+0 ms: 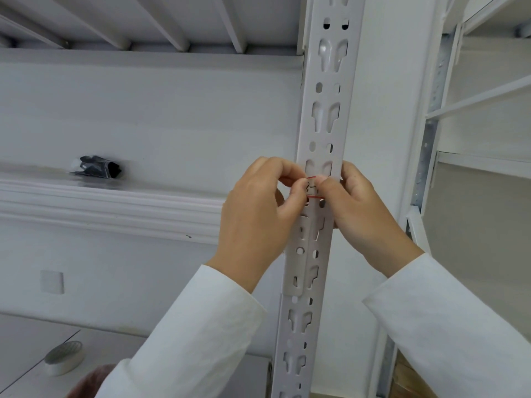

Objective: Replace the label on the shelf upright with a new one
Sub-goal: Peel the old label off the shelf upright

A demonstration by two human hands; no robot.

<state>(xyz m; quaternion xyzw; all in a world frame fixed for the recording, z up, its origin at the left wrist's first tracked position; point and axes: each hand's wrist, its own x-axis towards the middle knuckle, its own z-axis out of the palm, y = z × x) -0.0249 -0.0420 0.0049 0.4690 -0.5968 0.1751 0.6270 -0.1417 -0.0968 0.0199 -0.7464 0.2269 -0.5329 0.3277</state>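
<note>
A white perforated shelf upright (321, 116) runs from top to bottom through the middle of the view. A small white label (313, 188) with a red border and black writing sits on its face at hand height. My left hand (258, 214) pinches the label's left edge between thumb and forefinger. My right hand (353, 208) presses its thumb on the label's right side, with the fingers curled behind the upright. Both hands hide most of the label. White sleeves cover both forearms.
A white shelf deck (149, 21) with ribs hangs overhead at the left. A black-and-white bundle (97, 167) lies on a white ledge on the wall. A round grey-topped container (64, 359) stands at the bottom left. Another white rack (448, 116) stands at the right.
</note>
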